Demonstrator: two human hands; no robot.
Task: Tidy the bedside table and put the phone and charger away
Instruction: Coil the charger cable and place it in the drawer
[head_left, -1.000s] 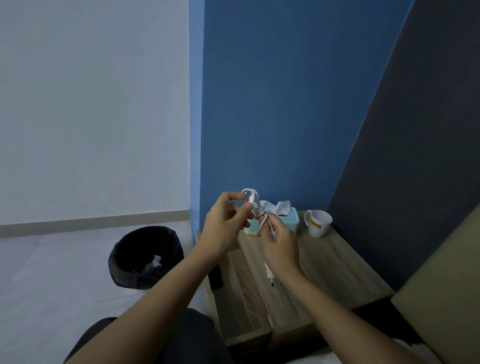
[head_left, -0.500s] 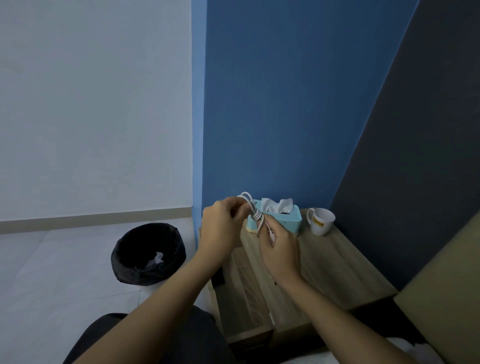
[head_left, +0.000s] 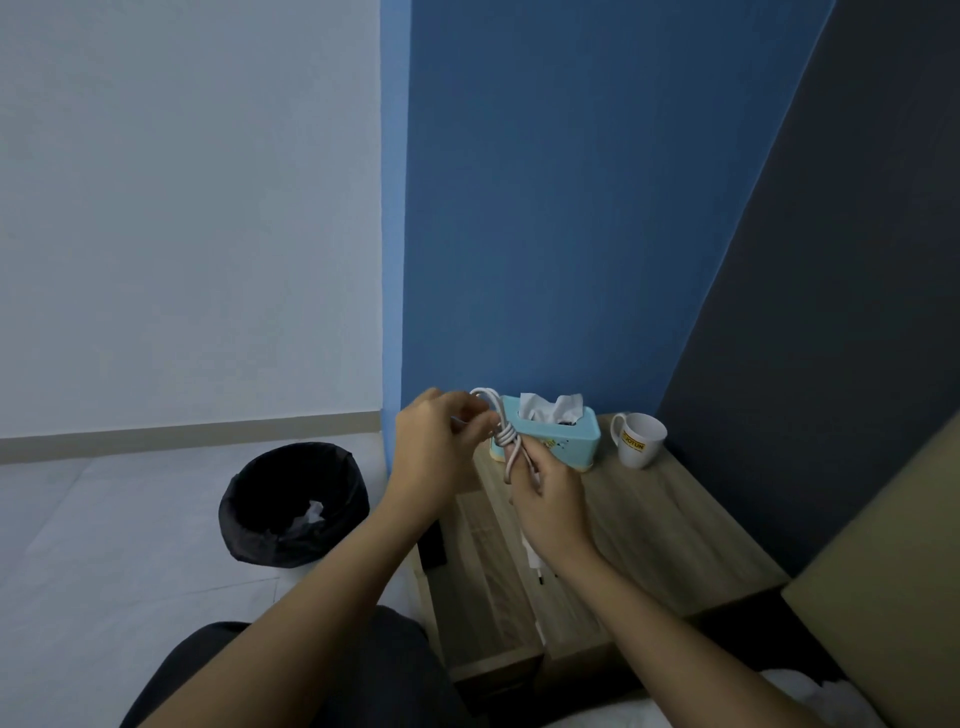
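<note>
Both hands hold a white charger cable (head_left: 503, 430) above the wooden bedside table (head_left: 654, 540). The cable is bundled into loops with turns wound round its middle. My left hand (head_left: 434, 447) pinches the upper loop end. My right hand (head_left: 550, 506) grips the lower part of the bundle, and the white plug adapter (head_left: 535, 561) hangs below that palm with its pins pointing down. A dark flat object (head_left: 434, 545), possibly the phone, shows at the table's left side, mostly hidden by my left forearm.
A light blue tissue box (head_left: 563, 434) and a white mug (head_left: 640, 439) stand at the back of the table by the blue wall. A black bin (head_left: 291, 501) with a crumpled paper in it sits on the floor to the left. A tan headboard (head_left: 893, 597) rises at right.
The cable's loose end has been wound further round the bundle. My left hand shifted slightly left along the upper loop. The view tilted a little.
</note>
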